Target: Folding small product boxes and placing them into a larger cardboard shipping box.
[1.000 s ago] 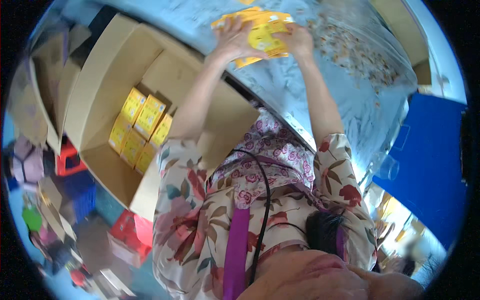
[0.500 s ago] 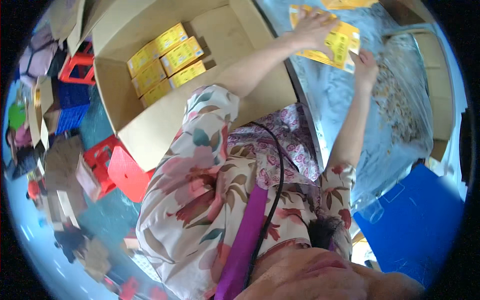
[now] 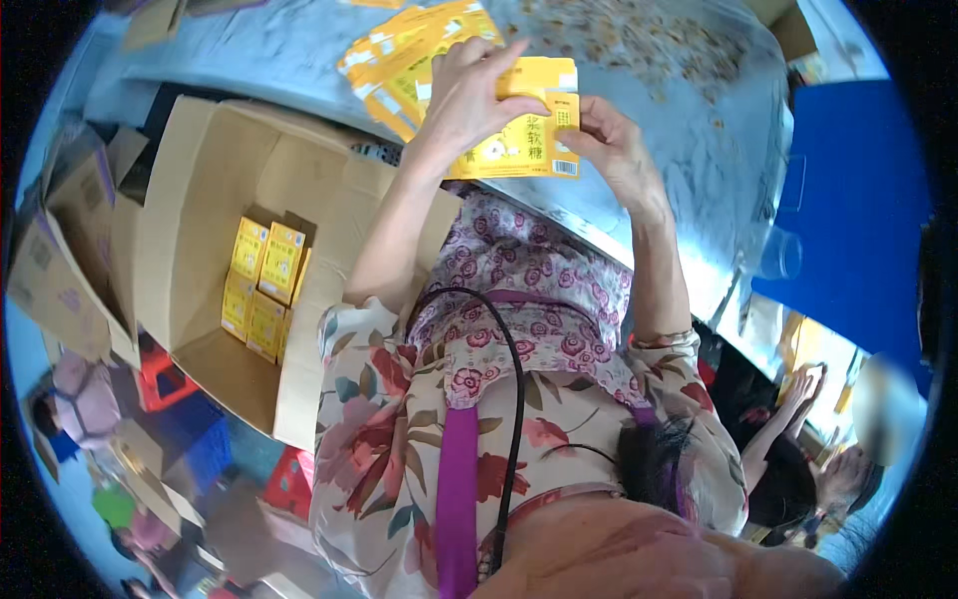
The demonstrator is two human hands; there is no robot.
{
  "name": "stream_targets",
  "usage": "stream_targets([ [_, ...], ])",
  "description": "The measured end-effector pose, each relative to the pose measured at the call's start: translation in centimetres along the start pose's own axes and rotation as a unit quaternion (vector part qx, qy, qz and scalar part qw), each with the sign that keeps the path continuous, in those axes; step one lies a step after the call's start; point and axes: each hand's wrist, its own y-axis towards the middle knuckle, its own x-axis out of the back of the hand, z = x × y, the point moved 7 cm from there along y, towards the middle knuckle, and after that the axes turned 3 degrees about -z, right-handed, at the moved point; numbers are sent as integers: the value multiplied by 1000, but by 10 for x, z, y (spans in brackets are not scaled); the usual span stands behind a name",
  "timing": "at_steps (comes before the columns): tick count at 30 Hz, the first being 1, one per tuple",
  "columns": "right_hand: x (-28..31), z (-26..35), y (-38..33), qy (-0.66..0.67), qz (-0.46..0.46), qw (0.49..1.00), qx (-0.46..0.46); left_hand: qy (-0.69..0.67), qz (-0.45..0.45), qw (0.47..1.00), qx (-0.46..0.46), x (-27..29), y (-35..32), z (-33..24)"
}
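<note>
In front of my chest both hands hold a yellow folding carton with printed panels and a side panel turned at its right end. My left hand is closed over its left part, with the thumb across the front. The fingers and thumb of my right hand pinch its right edge. Beyond my left hand, a fanned pile of flat yellow cartons lies on the table. Part of the held carton is hidden behind my left hand.
A large open cardboard box at my left contains several yellow cartons. Many small brown pieces lie at the table's far side. A clear plastic cup stands near a blue panel. Another person is at the right.
My hands have come back toward my body with a carton between them. Before, they were over the yellow cartons farther right. The view has turned, shifting the cardboard box lower.
</note>
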Motion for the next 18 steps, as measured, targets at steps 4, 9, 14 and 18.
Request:
stream_targets([
  [4, 20, -1, -23, 48, -33, 998, -10, -53, 117, 991, -41, -19, -17, -33],
  [9, 31, 16, -38, 40, -29, 999, -18, 8, 190, 982, -4, -18, -37, -69],
  [14, 24, 31, -39, 20, -11, 1000, -13, 34, 200, 979, 4, -16, -59, -88],
  [18, 15, 45, -38, 10, 43, 998, 40, -30, 161, 986, -13, -9, -56, -81],
])
